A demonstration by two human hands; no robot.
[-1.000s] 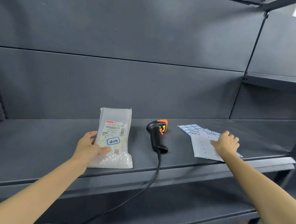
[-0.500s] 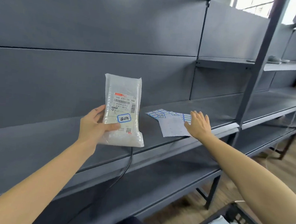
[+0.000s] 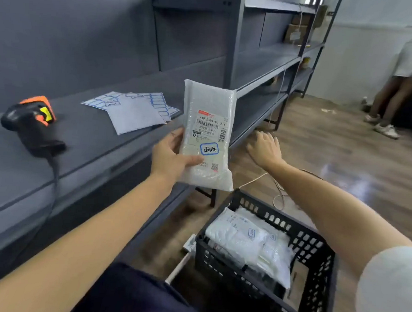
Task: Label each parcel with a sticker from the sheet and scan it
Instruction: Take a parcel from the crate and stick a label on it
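While the scanner point(image 3: 32, 125) lies on its side on the shelf point(image 3: 98, 153), far left of the held parcel, its cable drops over the shelf's front edge and nobody touches it. Next along, the sticker sheets point(image 3: 135, 108) lie flat on the same shelf, between scanner and parcel, overlapping each other, several blue-bordered labels left on them. The left hand point(image 3: 173, 154) grasps the parcel point(image 3: 207, 136) upright in the air, just off the shelf's front edge, thumb across the lower face, fingers behind. The parcel's printed shipping label faces the camera and a blue-bordered sticker with handwriting point(image 3: 209, 148) sits below the barcode, so labelling of this one looks done. Right of the parcel, the right hand point(image 3: 265, 149) hovers over the floor, fingers spread and relaxed, holding nothing. Below and right of the parcel, a black crate point(image 3: 316, 244) on the floor holds more white parcels point(image 3: 240, 236), the top one showing a blue sticker too. Another person's legs point(image 3: 394, 96) stand far right, in the background.

Judged step: this parcel is finished and headed for the crate; whether it got scanned cannot be told. Next move calls for lowering the parcel into the crate, letting go, then fetching an unlabelled one; none is visible here.
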